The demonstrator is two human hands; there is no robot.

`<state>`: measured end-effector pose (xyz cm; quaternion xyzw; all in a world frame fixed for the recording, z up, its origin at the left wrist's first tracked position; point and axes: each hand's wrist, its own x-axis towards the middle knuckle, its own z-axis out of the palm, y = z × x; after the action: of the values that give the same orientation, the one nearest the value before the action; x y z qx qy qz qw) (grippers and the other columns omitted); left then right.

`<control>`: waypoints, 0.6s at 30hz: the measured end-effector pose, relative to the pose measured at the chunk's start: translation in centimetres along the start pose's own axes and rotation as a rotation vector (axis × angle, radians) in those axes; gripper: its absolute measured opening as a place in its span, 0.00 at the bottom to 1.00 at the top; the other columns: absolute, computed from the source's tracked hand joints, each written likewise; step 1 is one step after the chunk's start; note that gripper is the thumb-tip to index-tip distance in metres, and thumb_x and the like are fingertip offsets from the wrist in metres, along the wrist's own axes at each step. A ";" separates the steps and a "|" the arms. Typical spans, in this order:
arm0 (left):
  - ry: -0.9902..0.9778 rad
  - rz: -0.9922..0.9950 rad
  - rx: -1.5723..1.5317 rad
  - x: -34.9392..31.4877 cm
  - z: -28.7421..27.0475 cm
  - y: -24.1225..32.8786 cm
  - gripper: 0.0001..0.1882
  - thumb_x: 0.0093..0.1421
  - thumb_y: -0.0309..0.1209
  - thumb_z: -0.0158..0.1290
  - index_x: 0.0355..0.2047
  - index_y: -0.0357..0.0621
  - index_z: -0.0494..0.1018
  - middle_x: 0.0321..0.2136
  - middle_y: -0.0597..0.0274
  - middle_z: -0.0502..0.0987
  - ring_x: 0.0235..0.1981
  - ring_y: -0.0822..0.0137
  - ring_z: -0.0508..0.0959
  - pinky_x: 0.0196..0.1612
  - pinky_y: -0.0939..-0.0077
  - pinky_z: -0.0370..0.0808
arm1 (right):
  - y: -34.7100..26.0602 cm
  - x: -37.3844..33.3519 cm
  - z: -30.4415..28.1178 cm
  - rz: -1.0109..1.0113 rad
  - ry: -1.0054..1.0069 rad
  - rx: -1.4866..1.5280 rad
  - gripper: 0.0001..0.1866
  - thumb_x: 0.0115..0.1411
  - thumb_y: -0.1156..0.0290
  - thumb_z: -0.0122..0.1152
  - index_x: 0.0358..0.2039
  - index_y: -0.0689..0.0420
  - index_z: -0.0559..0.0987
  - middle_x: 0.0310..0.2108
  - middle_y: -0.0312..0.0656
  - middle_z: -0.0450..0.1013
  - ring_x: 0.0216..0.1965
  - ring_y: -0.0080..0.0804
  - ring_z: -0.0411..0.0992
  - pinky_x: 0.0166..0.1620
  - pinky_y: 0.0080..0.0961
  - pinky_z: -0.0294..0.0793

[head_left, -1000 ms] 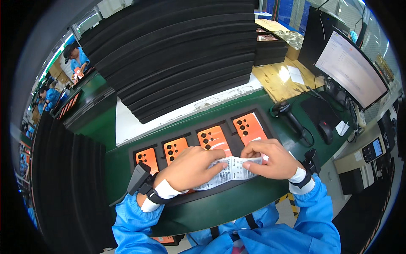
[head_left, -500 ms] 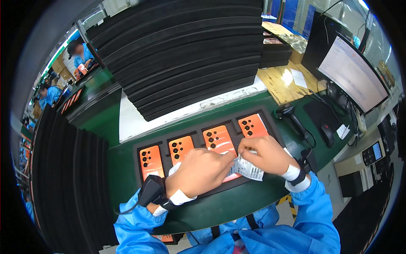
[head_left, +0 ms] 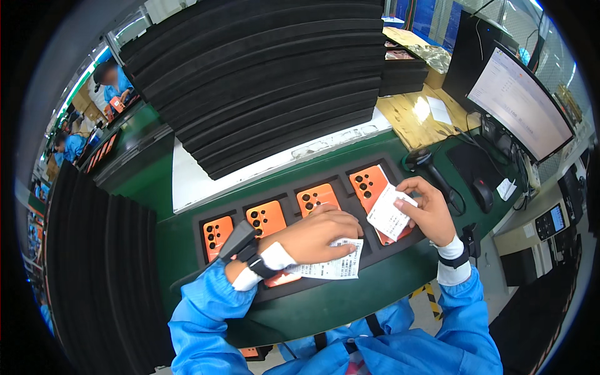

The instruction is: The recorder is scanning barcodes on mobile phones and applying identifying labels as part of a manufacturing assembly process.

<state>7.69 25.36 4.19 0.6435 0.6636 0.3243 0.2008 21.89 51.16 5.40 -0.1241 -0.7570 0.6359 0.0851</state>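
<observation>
Four-wide rows aside, several orange phones lie backs up in the black foam tray (head_left: 291, 289), cameras toward the far side. My left hand (head_left: 319, 236) is over the third phone (head_left: 317, 197) from the left, covering much of it. A printed white label sheet (head_left: 337, 267) sticks out from under that hand, its edge held by the thumb. Pinched in my right hand (head_left: 431, 215) is a smaller white printed label (head_left: 389, 214), held tilted over the rightmost phone (head_left: 369, 184). Partly hidden by my left wrist is the second phone (head_left: 265, 215); the leftmost phone (head_left: 217, 234) shows beside it.
Tall stacks of black foam trays (head_left: 262, 81) stand behind and at the left (head_left: 94, 262). To the right are a barcode scanner (head_left: 431, 169), a mouse (head_left: 482, 197), a monitor (head_left: 522, 103) and a label printer (head_left: 531, 234). Co-workers (head_left: 115, 81) sit at far left.
My hands have moved apart. My right hand has drawn back to the right with the smaller label, while the sheet stays with my left hand, which has flattened over the third phone.
</observation>
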 end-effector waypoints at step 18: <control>0.074 0.066 -0.039 -3.3 -3.1 1.5 0.08 0.69 0.33 0.61 0.40 0.41 0.83 0.52 0.60 0.83 0.63 0.56 0.75 0.71 0.54 0.61 | 0.0 4.2 6.9 -0.769 -0.301 -1.030 0.18 0.67 0.67 0.64 0.56 0.56 0.83 0.59 0.45 0.74 0.67 0.50 0.66 0.68 0.49 0.64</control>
<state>6.95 21.49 6.90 0.6484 0.6428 0.3672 0.1778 15.92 45.95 4.06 0.2206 -0.9584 0.1271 0.1289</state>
